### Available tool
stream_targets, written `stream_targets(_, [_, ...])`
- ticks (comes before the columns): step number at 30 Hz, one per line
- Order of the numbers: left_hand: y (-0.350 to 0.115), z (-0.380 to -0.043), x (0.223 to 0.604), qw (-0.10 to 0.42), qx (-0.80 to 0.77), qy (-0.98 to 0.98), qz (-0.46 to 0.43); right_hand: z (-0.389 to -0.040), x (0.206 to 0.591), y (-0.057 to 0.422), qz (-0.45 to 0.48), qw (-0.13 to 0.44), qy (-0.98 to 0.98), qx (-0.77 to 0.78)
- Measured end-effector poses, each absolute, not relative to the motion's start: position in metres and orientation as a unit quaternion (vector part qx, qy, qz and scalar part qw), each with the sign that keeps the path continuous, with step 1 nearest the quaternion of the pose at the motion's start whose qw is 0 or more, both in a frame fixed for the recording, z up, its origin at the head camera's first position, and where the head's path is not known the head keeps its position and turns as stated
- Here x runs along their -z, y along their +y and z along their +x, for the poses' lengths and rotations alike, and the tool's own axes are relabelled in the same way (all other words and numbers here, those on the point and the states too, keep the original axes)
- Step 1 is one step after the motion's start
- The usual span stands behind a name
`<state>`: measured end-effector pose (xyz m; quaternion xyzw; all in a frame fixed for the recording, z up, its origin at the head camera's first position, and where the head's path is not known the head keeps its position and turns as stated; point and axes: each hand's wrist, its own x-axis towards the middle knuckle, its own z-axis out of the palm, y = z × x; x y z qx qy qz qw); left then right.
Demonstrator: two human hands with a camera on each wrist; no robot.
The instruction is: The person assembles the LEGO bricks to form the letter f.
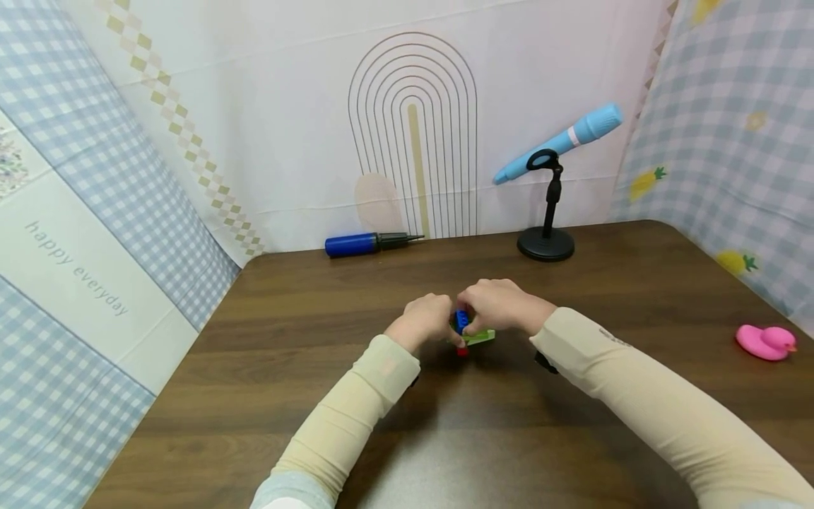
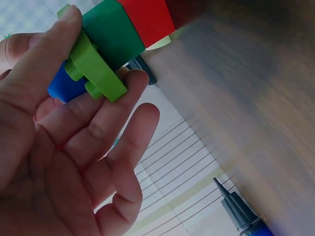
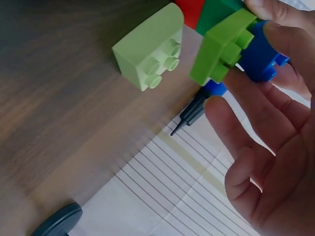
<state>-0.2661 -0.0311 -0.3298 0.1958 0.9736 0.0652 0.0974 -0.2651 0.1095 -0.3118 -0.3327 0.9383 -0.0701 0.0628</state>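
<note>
Both hands meet over the middle of the table around a stack of toy building bricks. The stack has a red brick (image 2: 149,22) at one end, a dark green brick (image 2: 113,33), a lime green studded plate (image 2: 98,71) and a blue brick (image 3: 259,51). My left hand (image 1: 424,320) grips the stack, its thumb lying along the lime plate. With thumb and fingers, my right hand (image 1: 502,305) pinches the blue brick's end. Close beside the stack lies a separate pale green brick (image 3: 152,49) with a rounded edge and studs.
A blue hand pump (image 1: 352,244) lies at the back edge. Right of it, a black stand (image 1: 545,244) stands before a light blue microphone (image 1: 559,145). A pink toy duck (image 1: 766,342) sits at the far right. Patterned cloth hangs behind the table.
</note>
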Motion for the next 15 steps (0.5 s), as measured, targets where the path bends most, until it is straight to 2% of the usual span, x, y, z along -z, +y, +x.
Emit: stream_targets(15, [-0.0370,-0.2677,0.3295,0.113,-0.096,0.965,0.215,-0.2666,0.3070,0.1024,-0.322,0.092,0.940,0.071])
